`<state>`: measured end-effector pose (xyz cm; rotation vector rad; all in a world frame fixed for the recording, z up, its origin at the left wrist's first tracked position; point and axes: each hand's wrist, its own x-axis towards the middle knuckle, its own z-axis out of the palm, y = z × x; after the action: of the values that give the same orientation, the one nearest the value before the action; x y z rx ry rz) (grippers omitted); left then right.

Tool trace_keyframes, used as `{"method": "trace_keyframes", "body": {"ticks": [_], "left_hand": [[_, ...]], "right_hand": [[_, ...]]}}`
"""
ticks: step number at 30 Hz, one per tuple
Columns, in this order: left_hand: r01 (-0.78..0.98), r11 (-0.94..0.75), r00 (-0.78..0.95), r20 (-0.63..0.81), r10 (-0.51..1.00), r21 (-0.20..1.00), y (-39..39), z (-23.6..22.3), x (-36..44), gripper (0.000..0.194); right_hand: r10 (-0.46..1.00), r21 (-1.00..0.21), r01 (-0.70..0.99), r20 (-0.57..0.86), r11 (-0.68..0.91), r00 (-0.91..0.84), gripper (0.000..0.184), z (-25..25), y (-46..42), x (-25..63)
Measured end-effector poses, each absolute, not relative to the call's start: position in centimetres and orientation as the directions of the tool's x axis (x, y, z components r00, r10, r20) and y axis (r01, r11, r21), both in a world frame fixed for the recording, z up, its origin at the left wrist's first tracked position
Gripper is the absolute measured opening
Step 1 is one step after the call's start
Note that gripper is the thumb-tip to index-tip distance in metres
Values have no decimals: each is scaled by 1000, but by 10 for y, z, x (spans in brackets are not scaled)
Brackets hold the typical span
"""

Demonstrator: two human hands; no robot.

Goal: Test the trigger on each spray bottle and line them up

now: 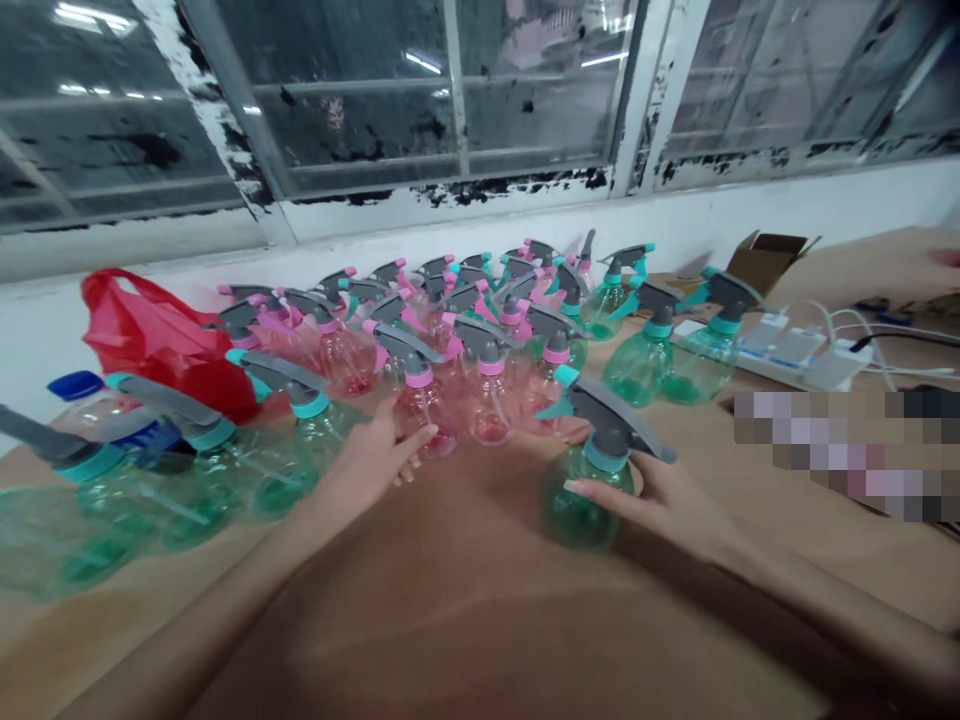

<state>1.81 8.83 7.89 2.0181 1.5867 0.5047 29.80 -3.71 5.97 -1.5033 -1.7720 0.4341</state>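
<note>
Have a round, see-through green plastic spray bottle with grey-and-teal trigger head (581, 515) gripped in the right hand (660, 505), right of centre at the front of the brown surface (450, 580), can't tell if fully set down. See the left hand (380, 447) loosely curled right beside a clear pink plastic spray bottle with grey-and-pink trigger head (433, 408), but can't tell if actually gripping it. Could easily topple some crowded pink and green plastic spray bottles (491, 395) behind tbh, just from a stray knuckle bump, given such tight spacing.
</note>
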Motion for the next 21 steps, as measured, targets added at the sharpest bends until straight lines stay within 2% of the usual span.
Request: {"method": "trace_keyframes", "body": {"ticks": [4, 7, 13, 17, 19, 21], "left_hand": [[778, -206, 265, -13, 964, 594, 91, 78, 36, 68], [782, -241, 292, 4, 956, 575, 93, 75, 47, 69], [774, -303, 353, 19, 935, 556, 92, 73, 61, 71], [783, -293, 341, 15, 940, 549, 82, 78, 45, 78], [795, -278, 324, 10, 946, 539, 71, 79, 27, 78], [804, -268, 316, 1, 949, 532, 57, 78, 4, 71]], "right_hand": [[944, -682, 695, 329, 226, 16, 44, 55, -37, 316], [935, -683, 669, 352, 292, -49, 53, 53, -37, 325], [912, -560, 749, 385, 353, -142, 63, 48, -42, 330], [911, -545, 754, 374, 366, -172, 76, 49, -40, 313], [911, -564, 728, 352, 390, -215, 72, 52, -34, 293], [899, -588, 683, 331, 434, -286, 70, 57, -24, 268]]}}
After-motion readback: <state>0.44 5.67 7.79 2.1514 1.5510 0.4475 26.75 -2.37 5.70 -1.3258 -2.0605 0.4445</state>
